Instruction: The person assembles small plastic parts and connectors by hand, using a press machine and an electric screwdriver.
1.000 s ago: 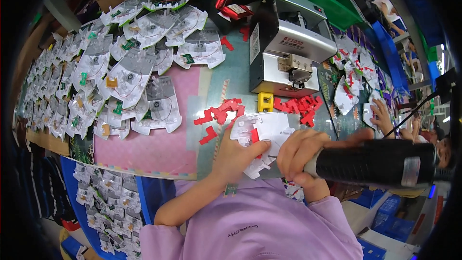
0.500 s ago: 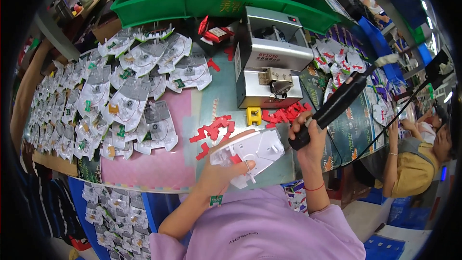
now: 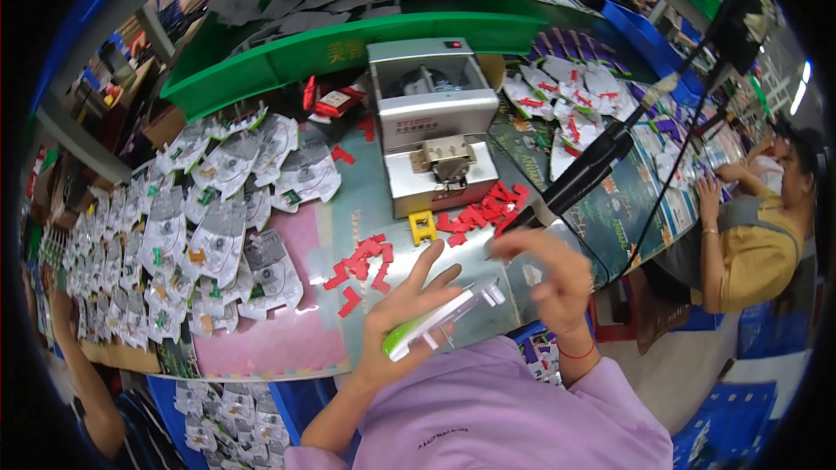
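Note:
A white plastic housing part with a green edge [image 3: 431, 326] rests tilted, nearly edge-on, in my left hand [image 3: 392, 322]. Its fingers reach past the far side of the part and the thumb lies near the close side. My right hand [image 3: 562, 283] is up to the right of the part, blurred, fingers bent and apart with nothing visible in them. Just beyond it hangs a black electric screwdriver [image 3: 588, 170], clear of the hand. Red plastic clips [image 3: 366, 261] lie in a loose group past my left hand, and more red clips [image 3: 488, 213] sit farther right.
A silver machine [image 3: 435, 122] stands behind a yellow block [image 3: 423, 227]. Rows of white-grey housings [image 3: 218, 235] cover the left. Housings with red clips [image 3: 579, 91] lie at far right. A green bin [image 3: 348, 48] spans the back. A co-worker [image 3: 758, 244] sits at right.
My right hand has let go of the screwdriver, which now hangs farther back. My left hand has turned the housing from face-up to nearly edge-on. The view has shifted slightly.

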The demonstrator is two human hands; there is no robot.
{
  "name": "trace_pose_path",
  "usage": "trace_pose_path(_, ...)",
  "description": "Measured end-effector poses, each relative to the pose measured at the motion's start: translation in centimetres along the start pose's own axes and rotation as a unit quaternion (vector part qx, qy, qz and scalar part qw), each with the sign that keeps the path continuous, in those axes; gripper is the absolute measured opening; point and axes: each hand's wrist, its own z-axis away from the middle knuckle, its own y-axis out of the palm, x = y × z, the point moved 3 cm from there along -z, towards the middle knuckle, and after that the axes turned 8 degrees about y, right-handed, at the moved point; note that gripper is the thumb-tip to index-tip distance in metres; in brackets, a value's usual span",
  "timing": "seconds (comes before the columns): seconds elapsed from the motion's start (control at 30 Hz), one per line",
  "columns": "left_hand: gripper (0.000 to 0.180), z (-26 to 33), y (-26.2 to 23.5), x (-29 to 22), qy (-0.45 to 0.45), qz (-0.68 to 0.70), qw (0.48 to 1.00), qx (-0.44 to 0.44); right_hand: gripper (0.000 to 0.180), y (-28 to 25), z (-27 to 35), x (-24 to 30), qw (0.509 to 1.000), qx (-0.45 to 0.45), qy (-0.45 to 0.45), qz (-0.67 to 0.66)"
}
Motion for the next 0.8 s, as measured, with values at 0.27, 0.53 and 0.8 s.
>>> trace_pose_path(0.27, 0.056, -0.2, 2.1, -1.6, -0.046, -0.122, 0.984, 0.120, 0.037, 0.8, 3.4, -2.6, 0.977, 0.008, 0.175, -0.123)
trace_pose_path(0.53, 0.056, 0.5, 2.1, -0.2, -0.152, 0.128, 0.980, -0.004, 0.016, -4.8, 11.4, -10.9, 0.626, -0.273, 0.210, -0.700)
trace_pose_path(0.8, 0.049, 1.2, 1.9, 0.5, -0.252, 0.104, 0.962, -0.016, 0.037, -7.3, 4.6, -14.0, 0.553, -0.431, 0.170, -0.692)
